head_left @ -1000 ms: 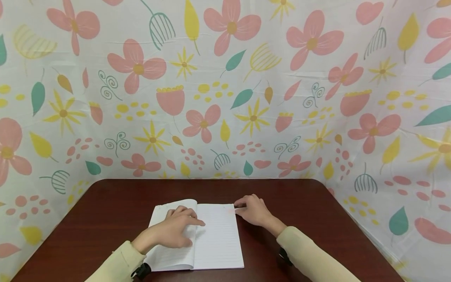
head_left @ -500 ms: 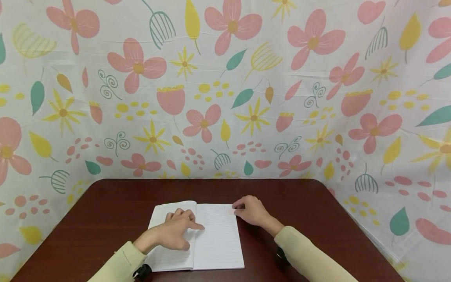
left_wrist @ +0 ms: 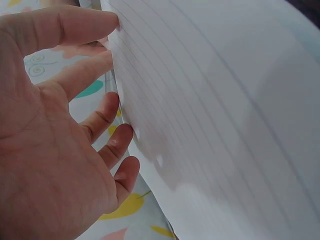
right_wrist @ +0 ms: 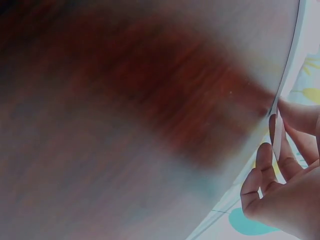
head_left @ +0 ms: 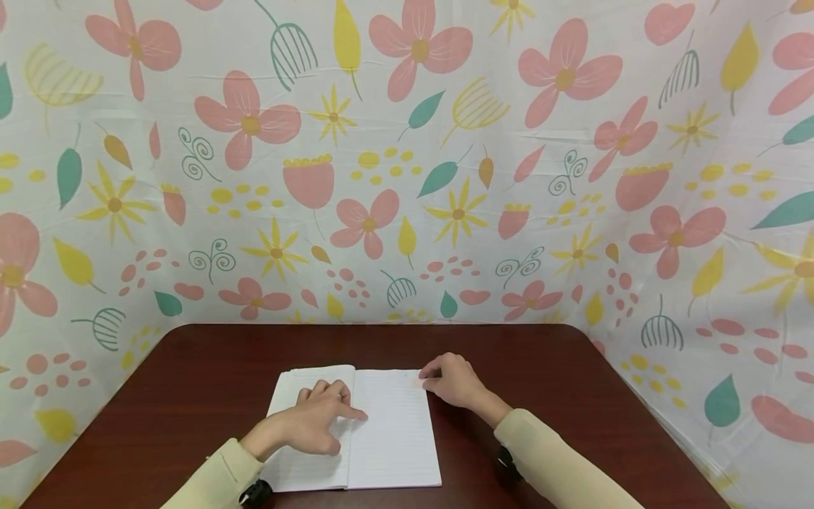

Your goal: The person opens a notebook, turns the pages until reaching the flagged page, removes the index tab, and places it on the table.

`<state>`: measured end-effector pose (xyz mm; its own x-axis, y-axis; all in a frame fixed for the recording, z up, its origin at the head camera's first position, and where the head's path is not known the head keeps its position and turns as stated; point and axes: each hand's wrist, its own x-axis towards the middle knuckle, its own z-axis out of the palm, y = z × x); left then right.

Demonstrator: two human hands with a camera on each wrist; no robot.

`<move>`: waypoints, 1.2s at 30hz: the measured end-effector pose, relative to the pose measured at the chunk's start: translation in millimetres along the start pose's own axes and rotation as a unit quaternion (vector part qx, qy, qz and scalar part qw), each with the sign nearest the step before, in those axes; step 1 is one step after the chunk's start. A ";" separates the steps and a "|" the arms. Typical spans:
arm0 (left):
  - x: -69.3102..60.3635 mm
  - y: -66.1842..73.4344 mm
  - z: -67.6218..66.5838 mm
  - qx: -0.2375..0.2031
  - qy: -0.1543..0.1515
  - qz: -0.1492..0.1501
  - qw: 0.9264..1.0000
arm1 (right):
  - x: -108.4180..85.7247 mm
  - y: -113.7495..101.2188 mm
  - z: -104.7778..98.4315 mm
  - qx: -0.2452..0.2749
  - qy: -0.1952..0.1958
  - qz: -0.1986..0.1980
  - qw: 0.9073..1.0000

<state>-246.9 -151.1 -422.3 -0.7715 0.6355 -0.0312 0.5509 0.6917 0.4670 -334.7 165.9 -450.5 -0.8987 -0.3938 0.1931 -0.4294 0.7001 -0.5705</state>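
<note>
An open lined notebook [head_left: 396, 449] lies on the table, its two pages spread flat and apparently unwritten. Across its left page and centre fold rests my left hand [head_left: 310, 422], fingers spread, index finger pointing over the right page. The left wrist view shows this hand's fingertips touching the ruled paper [left_wrist: 210, 115]. At the notebook's upper right corner, my right hand [head_left: 459, 382] pinches the page. In the right wrist view, a sliver of white page [right_wrist: 278, 137] sits between the thumb and index finger of that hand [right_wrist: 287, 187]; how many sheets it holds is hidden.
The dark reddish-brown table [head_left: 210, 385] extends around the notebook on every side. A white curtain [head_left: 407, 162] with flowers and leaves hangs behind the table and along its sides. Both sleeves are pale, with a black band [head_left: 256, 493] at the left wrist.
My left hand has shifted slightly toward me and to the left over the notebook. My right hand has edged left onto the page corner, then stayed there.
</note>
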 end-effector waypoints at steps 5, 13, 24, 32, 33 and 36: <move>-0.9 -2.1 0.7 -0.008 -0.006 0.000 1.000 | 0.5 0.5 1.2 0.006 0.004 -0.004 1.000; -2.2 -3.3 1.2 -0.023 -0.012 -0.003 1.000 | 2.9 3.3 2.5 0.022 0.001 -0.012 1.000; -1.6 -2.3 0.1 -0.022 -0.010 -0.002 1.000 | 4.1 2.6 0.3 0.028 0.003 -0.023 0.999; -1.4 -3.3 1.1 -0.023 -0.010 -0.004 1.000 | 1.0 -0.8 -4.0 0.039 0.006 -0.031 0.999; -1.5 -3.1 1.0 -0.024 -0.010 -0.004 1.000 | 0.5 -0.8 -4.4 0.042 0.005 -0.031 0.999; -1.6 -3.1 1.3 -0.025 -0.009 -0.006 1.000 | -1.0 0.5 -6.4 0.060 0.003 -0.027 0.998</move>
<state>-246.9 -153.8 -424.8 -0.7717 0.6339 -0.0516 0.5257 0.6814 0.5093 -334.6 170.4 -445.8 -0.8752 -0.4254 0.2303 -0.4637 0.6021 -0.6499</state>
